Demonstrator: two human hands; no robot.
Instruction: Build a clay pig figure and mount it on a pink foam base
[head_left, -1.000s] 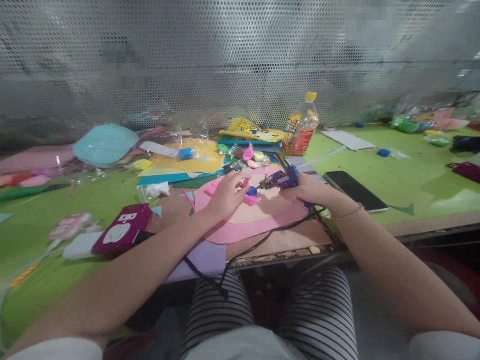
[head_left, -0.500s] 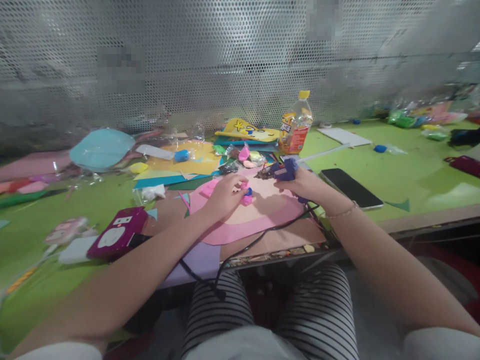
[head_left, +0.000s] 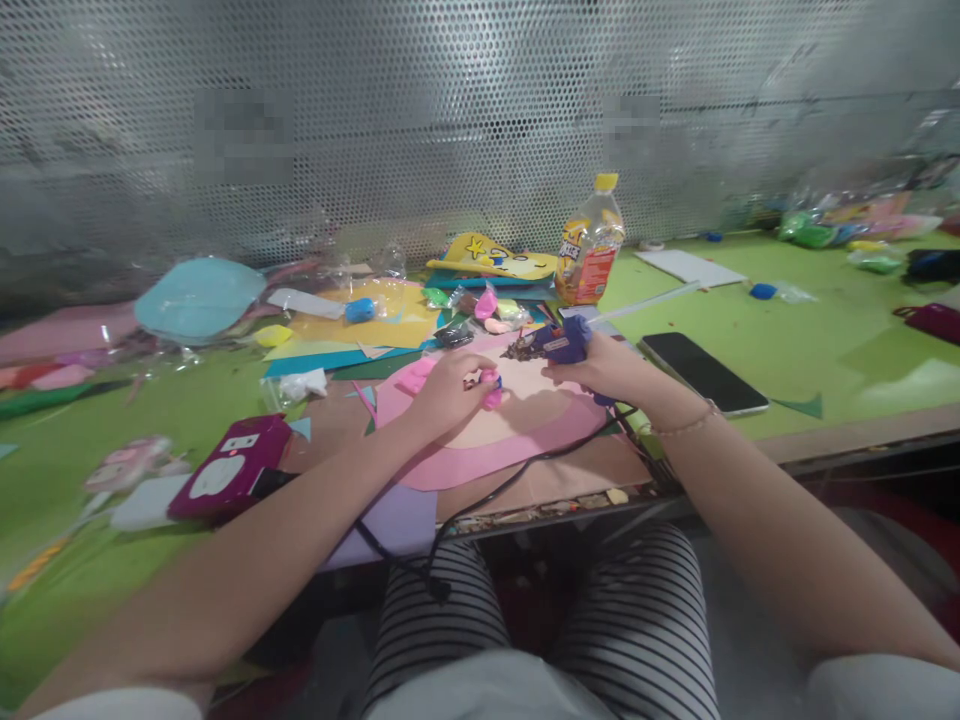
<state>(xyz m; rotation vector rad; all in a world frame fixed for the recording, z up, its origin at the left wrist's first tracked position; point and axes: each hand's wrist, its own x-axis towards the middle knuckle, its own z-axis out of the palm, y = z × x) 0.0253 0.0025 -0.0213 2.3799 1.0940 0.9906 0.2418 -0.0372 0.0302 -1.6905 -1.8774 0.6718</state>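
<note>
while the left hand pinches a small pink-and-blue lump, the right hand grips a blue glue gun. a clear yellow-capped plastic bottle has indistinct contents.

I logged quantities: left hand, one; right hand, one; glue gun, one; capped bottle, one; dark-screened phone, one; striped trouser legs, two.
</note>
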